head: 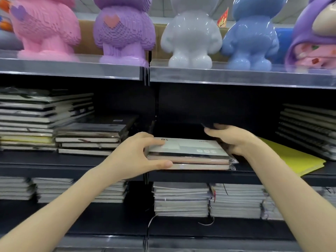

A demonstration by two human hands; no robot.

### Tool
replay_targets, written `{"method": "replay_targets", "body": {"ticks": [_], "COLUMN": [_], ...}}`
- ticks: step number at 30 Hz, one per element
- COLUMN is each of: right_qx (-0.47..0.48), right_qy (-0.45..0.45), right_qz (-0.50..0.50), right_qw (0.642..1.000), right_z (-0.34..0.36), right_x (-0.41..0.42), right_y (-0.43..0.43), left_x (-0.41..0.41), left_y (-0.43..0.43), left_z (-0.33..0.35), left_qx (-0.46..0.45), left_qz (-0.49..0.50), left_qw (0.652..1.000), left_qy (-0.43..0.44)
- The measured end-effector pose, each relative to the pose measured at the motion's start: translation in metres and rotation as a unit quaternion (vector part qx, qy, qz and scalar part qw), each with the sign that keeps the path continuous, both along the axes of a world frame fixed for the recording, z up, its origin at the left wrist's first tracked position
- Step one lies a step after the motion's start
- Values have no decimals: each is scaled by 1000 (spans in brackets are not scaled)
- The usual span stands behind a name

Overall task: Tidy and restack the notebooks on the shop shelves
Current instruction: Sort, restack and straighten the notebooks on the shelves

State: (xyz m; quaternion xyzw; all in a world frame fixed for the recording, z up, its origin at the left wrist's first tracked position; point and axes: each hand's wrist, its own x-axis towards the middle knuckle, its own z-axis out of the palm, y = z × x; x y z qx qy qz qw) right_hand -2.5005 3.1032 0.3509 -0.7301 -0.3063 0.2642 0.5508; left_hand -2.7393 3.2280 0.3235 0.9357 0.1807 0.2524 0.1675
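Note:
A small stack of wrapped notebooks point(190, 155), grey on top with pink ones under it, lies at the front of the middle shelf point(200, 176). My left hand point(138, 153) grips its left end, fingers on top and thumb along the lower edge. My right hand point(234, 139) holds the stack's far right corner, with its fingertips touching a dark notebook point(181, 130) behind the stack. A yellow notebook point(298, 159) lies flat to the right of my right wrist.
Tall piles of dark notebooks point(36, 120) fill the middle shelf's left, a lower pile point(91, 139) beside them, another pile point(309, 130) at far right. More stacks point(181, 199) sit on the shelf below. Large toy figures point(190, 37) stand on the top shelf.

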Motion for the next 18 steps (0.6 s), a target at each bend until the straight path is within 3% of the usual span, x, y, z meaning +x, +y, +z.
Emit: {"method": "replay_targets", "body": {"ticks": [5,9,18], "right_qx": [23,34,25], "right_qy": [-219,-332,-375], "right_qz": [139,90,98], "right_qw": [966,938,922], "right_z": [-33,-48,-45], "right_x": [-39,-36,-9], "right_y": [-68,-47,4], "left_x": [2,12,28], "left_y": [0,14,54], "left_z": [-16,-18,-10], "left_qx": [53,83,10], "left_qz": [-48,-45,-15], "left_qw": [997,995,998], "left_qy": [-29,-24,53]}}
